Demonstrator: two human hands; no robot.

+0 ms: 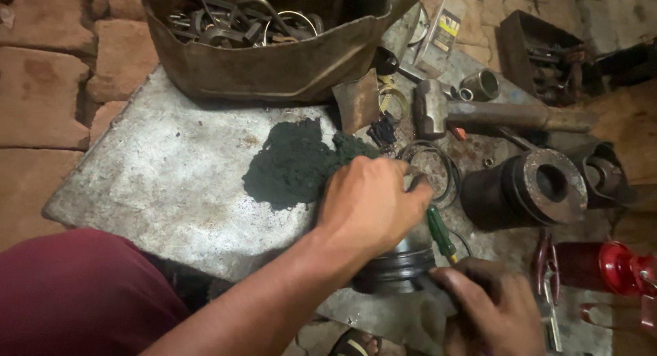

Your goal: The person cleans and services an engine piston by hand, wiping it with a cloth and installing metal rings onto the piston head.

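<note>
While the left hand clamps down over the top of a ringed metal piston, fingers curled round its crown, the right hand sits just beside it, closed round a green-handled screwdriver w/ the tip end hidden under the left palm. Piston stands directly under the left hand, near the sheet-metal plate's near edge. Looks like prying/working at the piston's ring area, mid-step; next move prob. needs a steady hold on the piston and small, controlled lever force so the blade doesn't slip toward the left fingers.

Room: plate bare to the left of the hands, beyond a dark green powder heap just ahead of the left knuckles. Right side cramped: black cylinder sleeve ahead of the right hand, red can and pliers close to its right, hammer farther ahead. Plate edge is close below the piston, little margin.
</note>
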